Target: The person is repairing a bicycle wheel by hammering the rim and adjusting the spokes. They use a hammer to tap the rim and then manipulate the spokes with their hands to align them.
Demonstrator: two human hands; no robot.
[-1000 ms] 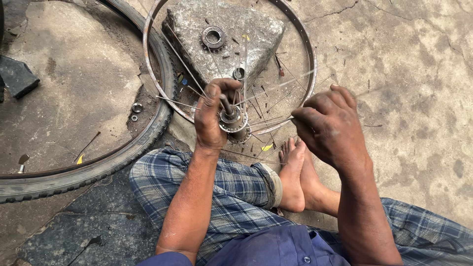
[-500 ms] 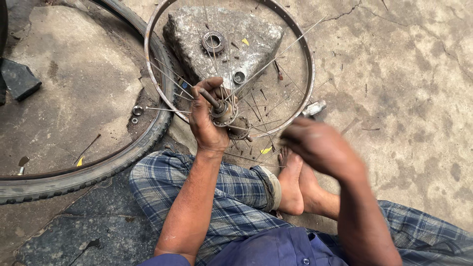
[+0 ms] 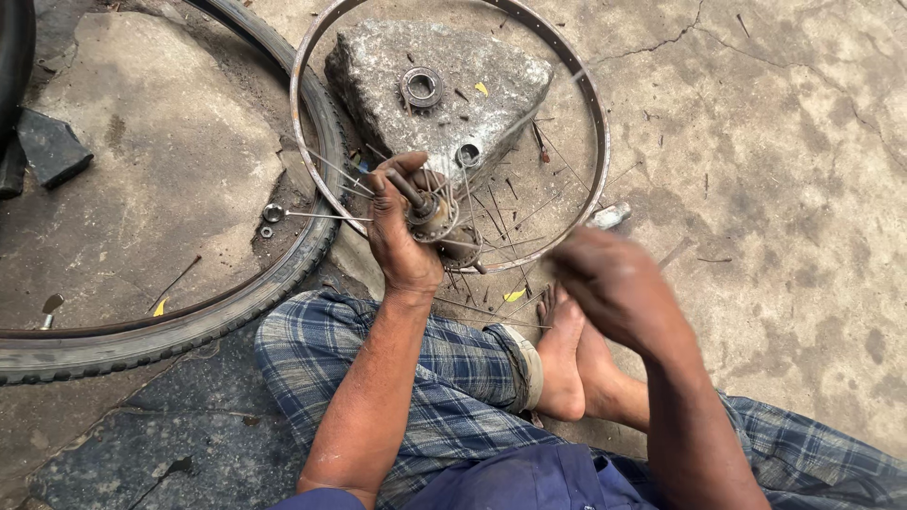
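Left hand [image 3: 402, 231] clamps the wheel hub [image 3: 436, 219], spokes fanning out inside the bare rim [image 3: 595, 113]. Right hand [image 3: 614, 283] hovers blurred beside it, grip unclear. Sprocket [image 3: 421, 87] sits on the stone [image 3: 491, 85] beyond.

The ground [image 3: 784, 189] was cracked concrete. Just beyond the gripped hub, a grey stone block [image 3: 444, 104] sat on it inside the bare metal rim [image 3: 595, 123]. Left of the grip lay a rubber tyre [image 3: 170, 326] and two small nuts [image 3: 272, 215]; farther left, a dark block [image 3: 49, 146].
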